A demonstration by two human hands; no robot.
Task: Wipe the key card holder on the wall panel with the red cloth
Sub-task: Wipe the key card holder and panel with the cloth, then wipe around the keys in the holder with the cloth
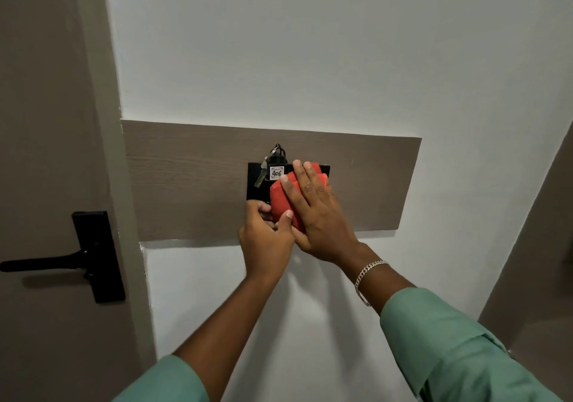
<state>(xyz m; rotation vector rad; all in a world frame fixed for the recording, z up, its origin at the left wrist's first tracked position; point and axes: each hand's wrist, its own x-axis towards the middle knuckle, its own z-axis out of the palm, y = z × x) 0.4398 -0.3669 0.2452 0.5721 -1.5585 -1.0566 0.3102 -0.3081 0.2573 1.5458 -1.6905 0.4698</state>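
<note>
A black key card holder [255,184] is fixed on a brown wood-grain wall panel [186,178]. A key tag marked 406 [277,172] with a metal key [262,174] sticks out of its top. My right hand [313,212] lies flat on a folded red cloth [280,198], pressing it against the holder's right and middle part, which is hidden. My left hand [265,240] sits at the holder's lower left corner, fingers curled on its bottom edge and thumb touching the cloth.
A brown door with a black lever handle [77,259] stands at the left, close to the panel. White wall [310,45] surrounds the panel. A brown surface [539,271] juts in at the right edge.
</note>
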